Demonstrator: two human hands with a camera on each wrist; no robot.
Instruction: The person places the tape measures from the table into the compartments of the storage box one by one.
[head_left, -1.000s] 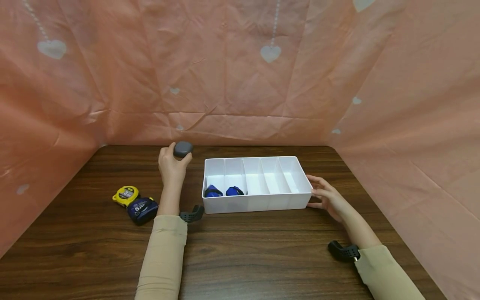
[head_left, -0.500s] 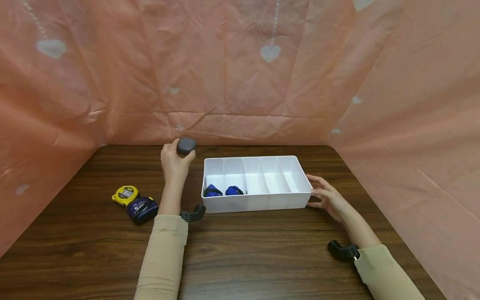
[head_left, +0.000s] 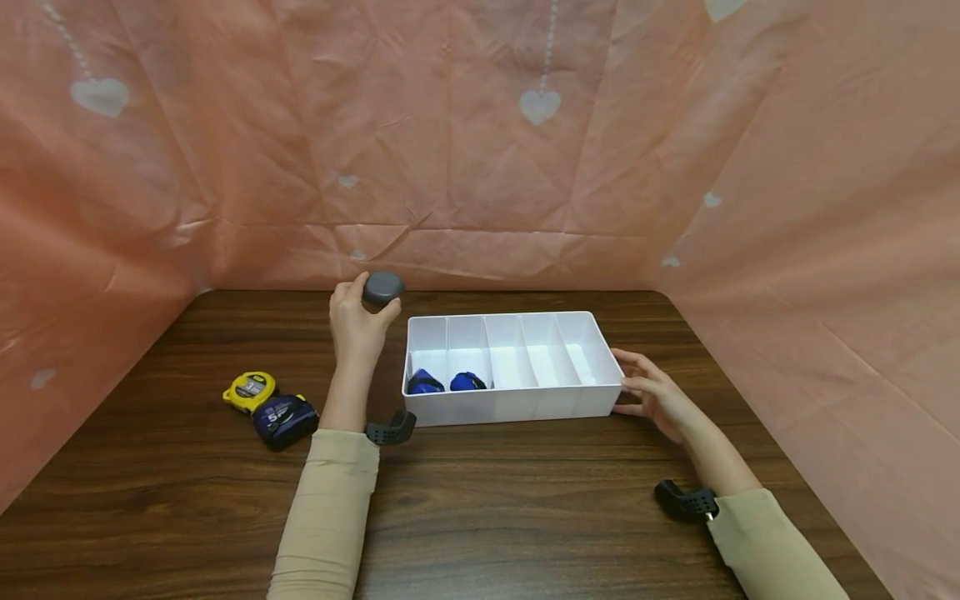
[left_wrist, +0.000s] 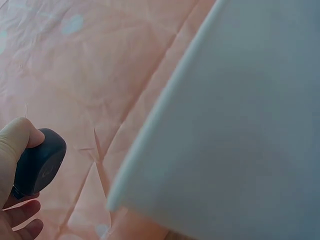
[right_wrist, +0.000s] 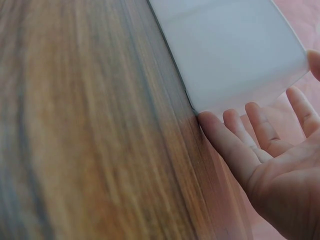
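While the scene runs from the left wall of pink sheeting to the right one, the lines below follow that order.

Yellow tape measure (head_left: 251, 389): lies on the dark wooden table (head_left: 480, 517) at the left, touching the one beside it.

Dark blue tape measure (head_left: 283, 417): just right of and nearer than the yellow one, flat on the wood.

Left hand (head_left: 357, 325): raised above the table, just left of the tray's far left corner; fingers and thumb curled round a grey tape measure (head_left: 383, 287), which sits at the fingertips, clear of the table. The left wrist view shows the thumb (left_wrist: 17, 137) pressed on its rounded grey case (left_wrist: 39, 162).

White tray (head_left: 517, 403): stands mid-table, split into five long compartments.

Blue tape measures in tray: one (head_left: 423, 382) at the near end of the leftmost compartment, another (head_left: 468, 382) at the near end of the next.

Right hand (head_left: 654, 393): at the tray's right end wall, fingers straight and loosely spread, gripping nothing; the right wrist view shows the fingertips (right_wrist: 220, 131) touching the wall's lower corner.

Backdrop: pink sheeting (head_left: 480, 142) with pale hearts on the far and side walls.
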